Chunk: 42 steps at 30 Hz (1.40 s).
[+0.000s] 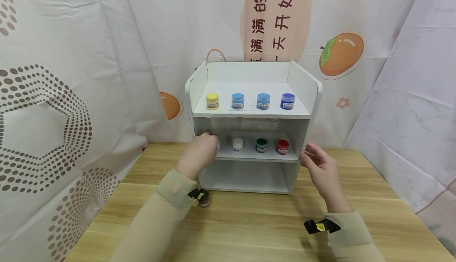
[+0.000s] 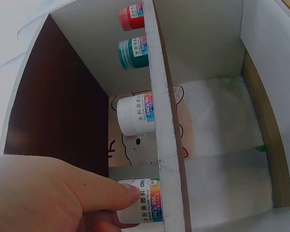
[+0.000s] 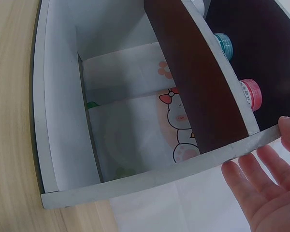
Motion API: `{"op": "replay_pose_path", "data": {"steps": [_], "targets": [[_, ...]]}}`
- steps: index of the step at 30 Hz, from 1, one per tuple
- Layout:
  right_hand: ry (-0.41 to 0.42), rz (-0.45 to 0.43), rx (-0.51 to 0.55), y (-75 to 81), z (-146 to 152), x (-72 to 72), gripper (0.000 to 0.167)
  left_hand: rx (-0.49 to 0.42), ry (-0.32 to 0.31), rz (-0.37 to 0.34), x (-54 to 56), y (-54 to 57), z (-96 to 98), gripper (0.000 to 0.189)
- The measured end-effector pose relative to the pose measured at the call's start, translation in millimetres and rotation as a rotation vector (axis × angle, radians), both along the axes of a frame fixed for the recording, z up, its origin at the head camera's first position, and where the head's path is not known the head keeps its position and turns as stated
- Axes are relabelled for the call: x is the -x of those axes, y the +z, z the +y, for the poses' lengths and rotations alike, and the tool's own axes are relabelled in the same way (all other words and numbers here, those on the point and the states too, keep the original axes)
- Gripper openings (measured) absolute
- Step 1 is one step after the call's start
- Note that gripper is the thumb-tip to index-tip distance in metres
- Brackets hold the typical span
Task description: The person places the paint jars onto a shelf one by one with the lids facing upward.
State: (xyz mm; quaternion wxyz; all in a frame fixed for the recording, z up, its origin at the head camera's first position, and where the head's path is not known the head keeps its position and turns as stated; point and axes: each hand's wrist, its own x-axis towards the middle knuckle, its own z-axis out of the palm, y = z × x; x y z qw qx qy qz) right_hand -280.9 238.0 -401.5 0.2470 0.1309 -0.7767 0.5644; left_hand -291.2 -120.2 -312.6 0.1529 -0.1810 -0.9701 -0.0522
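Observation:
At the left end of the middle shelf, my left hand [image 1: 199, 155] pinches a white paint jar [image 2: 147, 205] between thumb and fingers; its base meets the shelf board in the left wrist view. To its right stand a second white paint jar [image 1: 238, 144], a dark green one [image 1: 261, 145] and a red one [image 1: 283, 147], all upright. My right hand [image 1: 322, 171] touches the right side panel of the white shelf unit [image 1: 249, 116]. In the right wrist view its thumb rests at the panel's front edge, while the extended fingers [image 3: 246, 186] lie along the outer side.
On the top shelf, a yellow jar [image 1: 212, 101], two light blue jars [image 1: 238, 101] and a dark blue jar [image 1: 287, 101] stand in a row. The unit stands on a wooden table [image 1: 249, 226]. Beside the left wrist, a small jar [image 1: 204, 204] shows partly hidden. Printed curtains [image 1: 171, 28] hang behind.

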Motion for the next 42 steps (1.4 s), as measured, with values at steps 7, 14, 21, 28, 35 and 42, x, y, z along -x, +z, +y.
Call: {"op": "replay_pose_path", "data": {"steps": [7,14,21,28,35,42], "targets": [[0.002,0.009,-0.009,-0.4,0.7,0.3,0.044,0.016,0.003,-0.02,2.6,1.5,0.9,0.014],[0.006,0.001,0.001,0.2,0.6,-1.0,0.044,0.027,0.004,-0.027,6.5,1.9,1.2,0.013],[0.007,-0.001,-0.005,0.7,0.5,-0.8,0.045,0.029,0.009,-0.057,7.0,2.4,1.0,0.013],[0.006,0.002,-0.003,0.6,0.6,-1.1,0.045,0.029,0.017,-0.081,6.1,2.0,0.9,0.015],[0.019,0.007,0.005,0.9,0.0,-1.1,0.044,0.036,0.001,-0.069,8.1,-0.2,0.9,0.015],[0.018,0.005,0.0,1.5,0.3,-1.8,0.045,-0.01,0.004,-0.093,5.9,0.6,0.5,0.028]]}}
